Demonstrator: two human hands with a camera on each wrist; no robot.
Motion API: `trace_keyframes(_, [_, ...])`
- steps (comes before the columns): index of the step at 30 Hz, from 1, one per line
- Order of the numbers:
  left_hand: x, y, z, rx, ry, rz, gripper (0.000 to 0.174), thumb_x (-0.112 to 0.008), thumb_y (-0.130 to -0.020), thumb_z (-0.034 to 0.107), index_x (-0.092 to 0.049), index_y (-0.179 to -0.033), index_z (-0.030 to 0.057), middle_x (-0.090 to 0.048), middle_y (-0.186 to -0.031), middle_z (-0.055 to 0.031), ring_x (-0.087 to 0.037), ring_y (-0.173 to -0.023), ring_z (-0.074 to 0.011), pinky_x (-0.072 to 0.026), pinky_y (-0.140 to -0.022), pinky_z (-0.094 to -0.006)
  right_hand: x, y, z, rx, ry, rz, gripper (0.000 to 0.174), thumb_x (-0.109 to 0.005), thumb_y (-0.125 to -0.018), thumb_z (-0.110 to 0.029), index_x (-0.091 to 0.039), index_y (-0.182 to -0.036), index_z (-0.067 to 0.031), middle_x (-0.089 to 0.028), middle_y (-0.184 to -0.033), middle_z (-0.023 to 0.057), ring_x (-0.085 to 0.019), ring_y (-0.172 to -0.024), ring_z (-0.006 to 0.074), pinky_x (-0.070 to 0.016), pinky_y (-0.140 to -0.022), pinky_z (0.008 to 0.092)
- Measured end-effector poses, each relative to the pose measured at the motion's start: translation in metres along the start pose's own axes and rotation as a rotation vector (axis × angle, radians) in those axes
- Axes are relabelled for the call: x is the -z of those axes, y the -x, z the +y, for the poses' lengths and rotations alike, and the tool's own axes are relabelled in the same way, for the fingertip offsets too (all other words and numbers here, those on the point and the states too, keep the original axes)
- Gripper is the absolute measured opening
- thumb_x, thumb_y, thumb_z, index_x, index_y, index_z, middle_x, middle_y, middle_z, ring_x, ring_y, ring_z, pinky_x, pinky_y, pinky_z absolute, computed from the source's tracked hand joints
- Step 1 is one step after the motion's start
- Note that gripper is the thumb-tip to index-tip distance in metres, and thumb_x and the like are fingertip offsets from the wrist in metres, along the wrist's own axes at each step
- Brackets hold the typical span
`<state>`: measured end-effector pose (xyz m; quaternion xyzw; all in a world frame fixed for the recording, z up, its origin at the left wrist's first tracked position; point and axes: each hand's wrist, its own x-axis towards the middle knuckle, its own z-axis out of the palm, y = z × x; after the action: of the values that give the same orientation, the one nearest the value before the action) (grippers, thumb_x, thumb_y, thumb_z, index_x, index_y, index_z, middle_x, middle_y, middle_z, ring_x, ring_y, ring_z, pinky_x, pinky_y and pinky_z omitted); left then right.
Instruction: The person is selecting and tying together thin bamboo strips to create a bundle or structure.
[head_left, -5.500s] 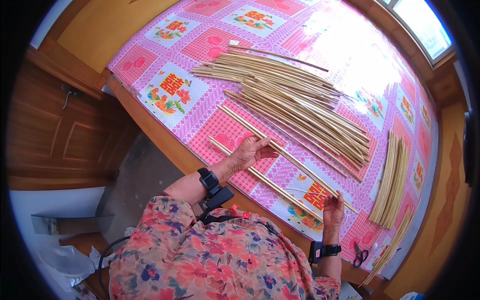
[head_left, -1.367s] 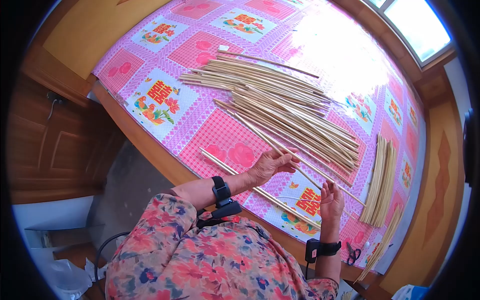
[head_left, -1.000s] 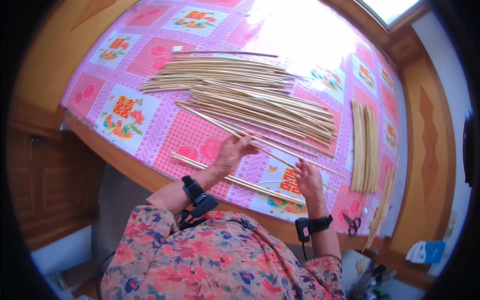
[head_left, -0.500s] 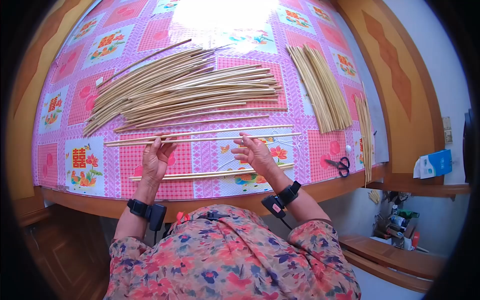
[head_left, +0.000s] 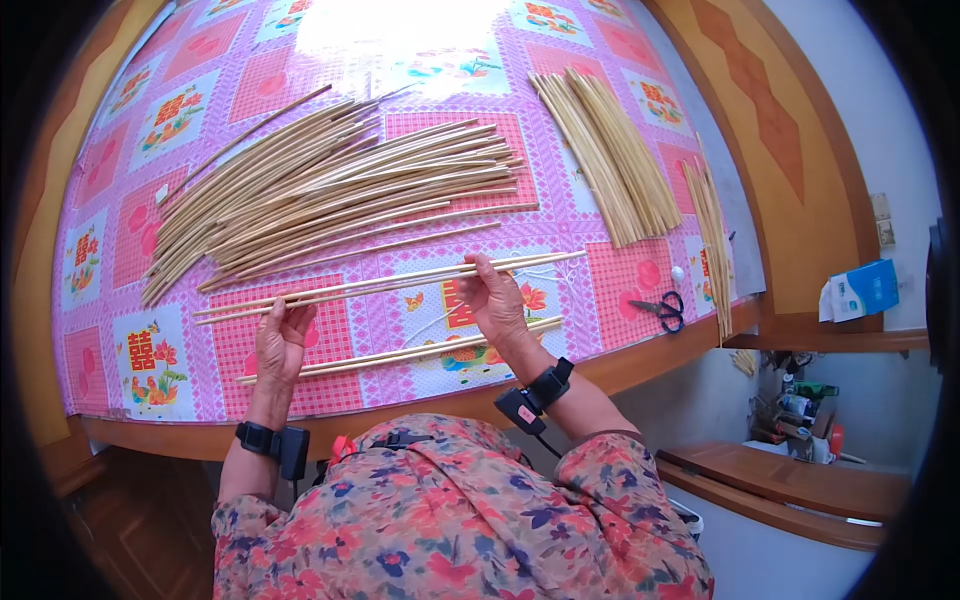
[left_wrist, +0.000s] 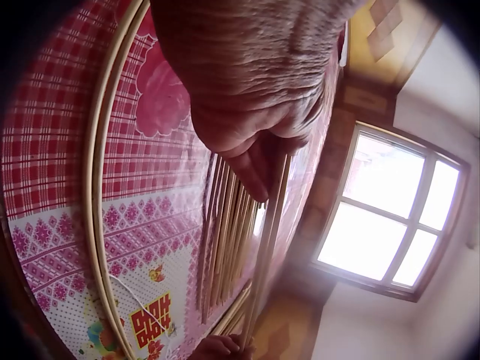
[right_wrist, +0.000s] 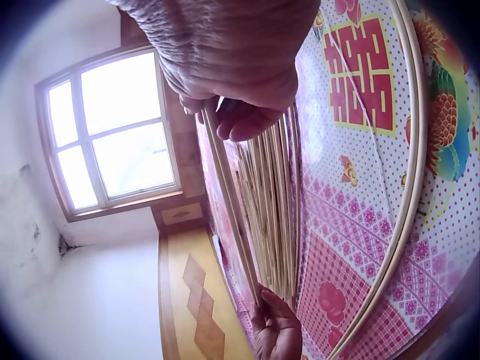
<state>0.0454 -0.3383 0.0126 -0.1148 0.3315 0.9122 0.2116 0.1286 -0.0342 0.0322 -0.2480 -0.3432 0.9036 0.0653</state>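
Two thin, pale wooden sticks (head_left: 390, 284) lie nearly parallel across both hands, just above the table's near part. My left hand (head_left: 281, 345) pinches them near their left end between thumb and fingers. Toward the right end, my right hand (head_left: 496, 302) grips the same pair, its fingertips around them in the right wrist view. A second pair of sticks (head_left: 400, 353) rests on the tablecloth in front of my body, beneath the held ones. A white string (right_wrist: 367, 112) runs over the cloth between the two pairs.
Two large heaps of sticks (head_left: 370, 180) spread beyond the hands on the patterned tablecloth (head_left: 225, 240). Tidier bundles (head_left: 610, 160) stand to the right, with a thin bunch (head_left: 708, 250) at the edge. Scissors (head_left: 665, 311) lie near the right front edge.
The view has turned toward the right. The held sticks, spread apart at their right ends about a second ago, now lie closer together. The right hand's loose fingers have closed on them.
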Motion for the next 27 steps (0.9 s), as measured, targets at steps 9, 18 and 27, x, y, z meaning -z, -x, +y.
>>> trace_keyframes(9, [0.021, -0.006, 0.003, -0.006, 0.048, 0.031, 0.017, -0.053, -0.083, 0.013, -0.056, -0.097, 0.0027, -0.059, -0.098, -0.0129, -0.058, -0.093, -0.0223, -0.0506, -0.081, -0.0334, -0.018, 0.008, -0.008, 0.018, 0.015, -0.131, 0.021, -0.057, -0.082, -0.019, -0.057, -0.099, -0.0071, -0.061, -0.088, 0.0055, -0.057, -0.072, 0.0114, -0.0469, -0.06, 0.0229])
trace_keyframes(18, [0.02, -0.006, 0.001, -0.019, 0.082, 0.01, 0.016, -0.054, -0.083, 0.013, -0.057, -0.095, 0.0029, -0.06, -0.096, -0.0125, -0.058, -0.092, -0.0217, -0.051, -0.081, -0.0331, -0.017, 0.004, -0.002, 0.062, 0.053, -0.065, 0.016, -0.058, -0.082, -0.021, -0.059, -0.088, -0.0059, -0.061, -0.076, 0.0041, -0.057, -0.063, 0.0114, -0.0476, -0.054, 0.0241])
trace_keyframes(27, [-0.006, -0.002, -0.002, -0.048, -0.025, 0.043, 0.02, -0.05, -0.085, 0.011, -0.053, -0.101, 0.0003, -0.058, -0.098, -0.0149, -0.056, -0.095, -0.0248, -0.0483, -0.085, -0.0351, -0.002, -0.004, 0.001, 0.01, 0.022, 0.101, 0.019, -0.058, -0.081, -0.024, -0.056, -0.087, -0.0051, -0.059, -0.071, 0.0054, -0.06, -0.06, 0.0152, -0.0511, -0.05, 0.0253])
